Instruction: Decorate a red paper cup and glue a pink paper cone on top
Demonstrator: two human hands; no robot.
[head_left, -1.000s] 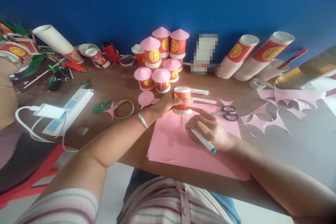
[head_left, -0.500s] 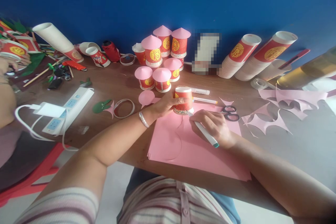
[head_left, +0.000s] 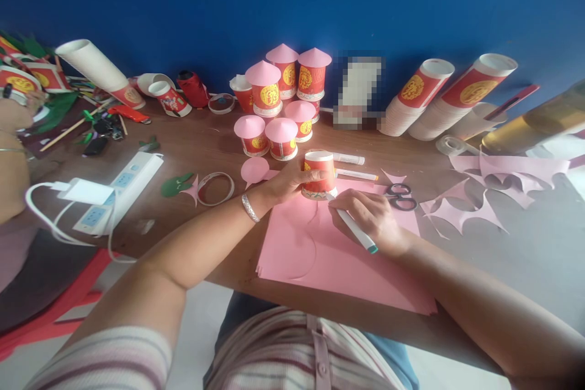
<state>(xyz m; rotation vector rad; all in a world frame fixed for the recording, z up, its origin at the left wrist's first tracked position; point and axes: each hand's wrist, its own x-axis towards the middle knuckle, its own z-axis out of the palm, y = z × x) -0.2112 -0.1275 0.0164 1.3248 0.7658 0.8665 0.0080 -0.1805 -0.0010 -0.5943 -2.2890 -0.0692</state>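
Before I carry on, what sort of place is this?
Probably a craft table: capped paper cups, pink paper sheets with scissors on them, and cut pink scraps.

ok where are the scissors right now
In the head view, the scissors' black handles lie just right of the right hand, at the pink paper stack's far right corner; their blades are hidden.
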